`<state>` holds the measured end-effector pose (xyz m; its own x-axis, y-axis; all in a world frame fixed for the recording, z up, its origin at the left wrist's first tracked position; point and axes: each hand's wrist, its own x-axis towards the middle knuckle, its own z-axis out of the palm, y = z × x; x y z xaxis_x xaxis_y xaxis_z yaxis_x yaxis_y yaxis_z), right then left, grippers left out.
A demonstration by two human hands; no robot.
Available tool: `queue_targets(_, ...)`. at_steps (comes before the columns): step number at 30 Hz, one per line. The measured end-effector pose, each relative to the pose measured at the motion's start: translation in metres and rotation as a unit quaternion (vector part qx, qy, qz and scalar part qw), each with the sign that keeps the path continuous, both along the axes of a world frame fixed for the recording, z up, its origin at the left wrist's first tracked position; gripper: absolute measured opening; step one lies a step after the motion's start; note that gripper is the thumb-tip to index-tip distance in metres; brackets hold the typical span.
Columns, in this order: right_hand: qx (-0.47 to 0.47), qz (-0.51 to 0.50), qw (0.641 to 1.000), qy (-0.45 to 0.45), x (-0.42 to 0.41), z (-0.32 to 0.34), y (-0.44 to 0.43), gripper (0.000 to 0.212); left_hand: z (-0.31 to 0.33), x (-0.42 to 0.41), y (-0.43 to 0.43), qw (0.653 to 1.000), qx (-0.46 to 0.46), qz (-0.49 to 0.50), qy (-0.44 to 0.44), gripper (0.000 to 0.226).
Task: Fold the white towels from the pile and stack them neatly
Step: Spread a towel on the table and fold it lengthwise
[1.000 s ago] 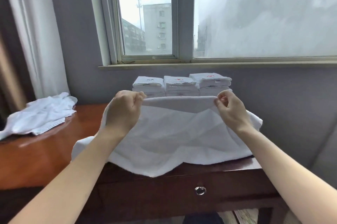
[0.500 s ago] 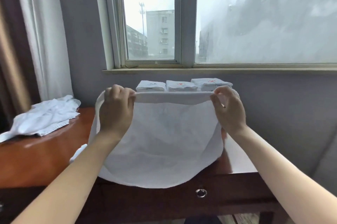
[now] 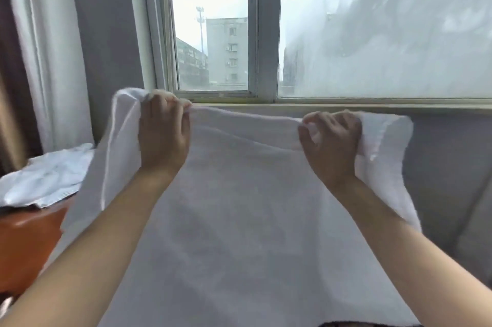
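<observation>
A white towel (image 3: 245,207) hangs spread out in front of me, held up by its top edge at window-sill height. My left hand (image 3: 162,132) grips that edge on the left. My right hand (image 3: 331,140) pinches it on the right. The towel's two ends droop outside each hand. The hanging cloth hides the folded stacks at the back of the table. A loose pile of white towels (image 3: 45,177) lies on the table's left side.
The reddish wooden table (image 3: 24,244) shows only at the left. A window sill (image 3: 372,104) runs just behind the towel's top edge, with a grey wall (image 3: 452,167) to the right and a pale curtain (image 3: 48,55) at the left.
Both hands have lifted the towel from the table up to sill height and moved further apart. It now hangs full length and covers the folded stacks.
</observation>
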<state>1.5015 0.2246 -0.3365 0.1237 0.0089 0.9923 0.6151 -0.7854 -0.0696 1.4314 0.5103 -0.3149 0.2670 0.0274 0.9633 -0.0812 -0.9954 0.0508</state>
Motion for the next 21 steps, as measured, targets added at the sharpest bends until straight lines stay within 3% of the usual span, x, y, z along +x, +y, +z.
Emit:
queue_targets(2,-0.061,-0.030,0.986,0.153,0.018,-0.032,0.003,0.005,-0.037,0.024,0.001,0.981,-0.049,-0.004,0.188,0.038)
queue_targets(3,-0.114,-0.067,0.954,0.267,0.026,-0.051,0.005,0.016,-0.059,0.036,-0.001,0.954,-0.078,0.012,0.290,0.048)
queue_targets(5,-0.205,-0.111,0.841,0.488,0.039,-0.089,0.005,0.047,-0.106,0.054,-0.008,0.882,-0.098,0.049,0.458,0.060)
queue_targets(7,-0.237,-0.097,0.731,0.632,0.045,-0.126,0.003,0.064,-0.150,0.066,-0.022,0.820,-0.090,0.047,0.563,0.063)
queue_targets(9,-0.249,-0.082,0.688,0.676,0.047,-0.156,0.002,0.067,-0.184,0.070,-0.036,0.779,-0.072,0.042,0.621,0.065)
queue_targets(21,-0.212,-0.029,0.770,0.601,0.110,-0.176,-0.018,0.064,-0.204,0.139,-0.029,0.801,-0.050,0.015,0.597,0.069)
